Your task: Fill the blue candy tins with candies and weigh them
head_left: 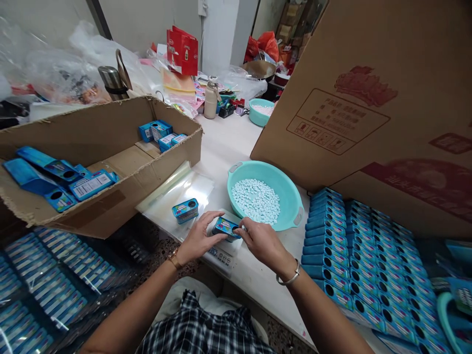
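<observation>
A small blue box (225,226) with a round hole in its top sits on a small white digital scale (222,259). My left hand (199,238) holds the box's left end between thumb and fingers. The fingers of my right hand (259,241) are pinched together at the hole on the box's right end; what they hold is hidden. Behind my right hand stands a turquoise basin (289,196) with many small pale blue candies (256,199) in it. Another small blue box (185,210) stands left of the scale on clear plastic sheets (173,189).
An open cardboard carton (155,184) with several blue boxes (94,184) is at left. Rows of blue boxes (361,265) with holes fill the right side, before a large cardboard box (368,98). A beige bottle (211,98) and a second basin (258,117) stand farther back.
</observation>
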{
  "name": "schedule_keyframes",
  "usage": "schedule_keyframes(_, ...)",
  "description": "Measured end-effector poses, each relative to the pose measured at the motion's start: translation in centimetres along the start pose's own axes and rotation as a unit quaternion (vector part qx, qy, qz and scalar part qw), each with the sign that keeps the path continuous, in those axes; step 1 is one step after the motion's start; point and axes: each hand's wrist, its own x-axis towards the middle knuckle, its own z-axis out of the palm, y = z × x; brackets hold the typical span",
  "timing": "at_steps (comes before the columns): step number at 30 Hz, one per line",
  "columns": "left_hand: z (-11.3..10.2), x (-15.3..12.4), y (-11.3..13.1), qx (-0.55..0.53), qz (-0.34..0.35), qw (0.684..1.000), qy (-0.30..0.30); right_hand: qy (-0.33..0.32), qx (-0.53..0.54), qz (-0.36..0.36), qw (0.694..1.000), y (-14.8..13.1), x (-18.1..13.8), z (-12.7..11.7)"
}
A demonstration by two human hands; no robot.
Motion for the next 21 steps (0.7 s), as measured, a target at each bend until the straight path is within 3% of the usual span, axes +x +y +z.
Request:
schedule_keyframes(8, -0.1, -0.1, -0.2, 0.002, -0.004, 1.0, -0.006, -0.016, -0.002, -0.007, 1.0, -0.2, -0.3, 0.0)
schedule_keyframes(12, 0.0, 0.4, 0.7, 0.038, 0.024, 0.999, -0.02, 0.049, 0.11, 0.006, 0.993, 0.9, -0.1, -0.8)
schedule_keyframes(17, 0.7, 1.5, 2.2, 0.199, 0.084, 0.972, -0.089, 0.176, 0.323, 0.048, 0.929, 3.7, 0.6, -1.3)
schedule_keyframes(21, -1.4, 3.1, 3.5, 0.278, 0.091, 0.946, -0.141, 0.196, 0.448, 0.109, 0.866, 7.1, 0.0, -0.2)
